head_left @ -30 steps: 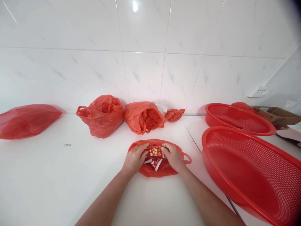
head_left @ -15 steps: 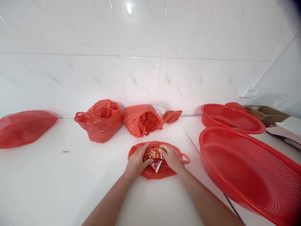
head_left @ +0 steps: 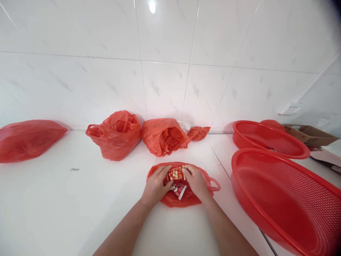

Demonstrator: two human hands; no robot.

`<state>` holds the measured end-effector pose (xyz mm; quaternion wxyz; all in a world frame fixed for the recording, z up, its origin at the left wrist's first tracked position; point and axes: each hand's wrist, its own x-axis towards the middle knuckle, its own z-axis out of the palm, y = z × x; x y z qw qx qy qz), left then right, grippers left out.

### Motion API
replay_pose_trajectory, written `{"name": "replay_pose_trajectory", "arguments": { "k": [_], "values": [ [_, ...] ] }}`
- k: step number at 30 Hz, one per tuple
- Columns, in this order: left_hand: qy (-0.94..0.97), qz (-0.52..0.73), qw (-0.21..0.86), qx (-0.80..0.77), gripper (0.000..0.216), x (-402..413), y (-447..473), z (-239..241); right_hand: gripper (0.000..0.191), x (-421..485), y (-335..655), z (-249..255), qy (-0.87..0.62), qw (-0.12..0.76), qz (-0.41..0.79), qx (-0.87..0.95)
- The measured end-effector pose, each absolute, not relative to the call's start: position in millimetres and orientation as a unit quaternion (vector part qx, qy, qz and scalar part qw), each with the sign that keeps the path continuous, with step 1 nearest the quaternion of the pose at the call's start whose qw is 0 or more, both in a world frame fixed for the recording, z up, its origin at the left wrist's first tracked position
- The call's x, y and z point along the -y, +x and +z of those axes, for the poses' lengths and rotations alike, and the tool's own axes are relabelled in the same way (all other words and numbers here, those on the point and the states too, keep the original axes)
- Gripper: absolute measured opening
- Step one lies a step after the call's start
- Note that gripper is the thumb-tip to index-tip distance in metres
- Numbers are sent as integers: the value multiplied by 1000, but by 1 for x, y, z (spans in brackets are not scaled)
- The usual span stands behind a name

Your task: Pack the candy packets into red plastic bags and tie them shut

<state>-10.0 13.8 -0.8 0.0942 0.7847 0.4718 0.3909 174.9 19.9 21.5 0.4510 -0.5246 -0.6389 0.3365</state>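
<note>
A red packet with gold print (head_left: 176, 174) is gripped at its two ends, over the mouth of a red plastic bag (head_left: 177, 203). My left hand (head_left: 156, 185) is closed on its left end, the thumb lying below it. My right hand (head_left: 196, 180) pinches its right edge between thumb and fingers. Just below, inside the bag, lies a red and white packet (head_left: 180, 190). The bag rests opened on the white table, one loop handle stretched out to the right. Anything deeper in the bag is hidden.
Along the tiled wall stand a red bag (head_left: 117, 137), another red bag (head_left: 165, 137) and a small knotted one (head_left: 198, 133). A filled red bag (head_left: 29, 140) lies far left. Two red baskets, a near one (head_left: 274, 202) and a far one (head_left: 269, 137), and a cardboard box (head_left: 310, 135) are at right.
The view has tilted and shifted slightly. Both hands keep hold of the gold-printed packet, which has barely moved over the bag.
</note>
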Motion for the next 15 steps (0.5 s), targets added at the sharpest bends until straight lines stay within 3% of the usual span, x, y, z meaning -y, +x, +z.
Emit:
{"name": "replay_pose_trajectory", "arguments": {
  "k": [15],
  "values": [
    [716,387,76,-576,45,-21,-14,-2,23,-21,184,13,-545,322,355,688]
  ]
}}
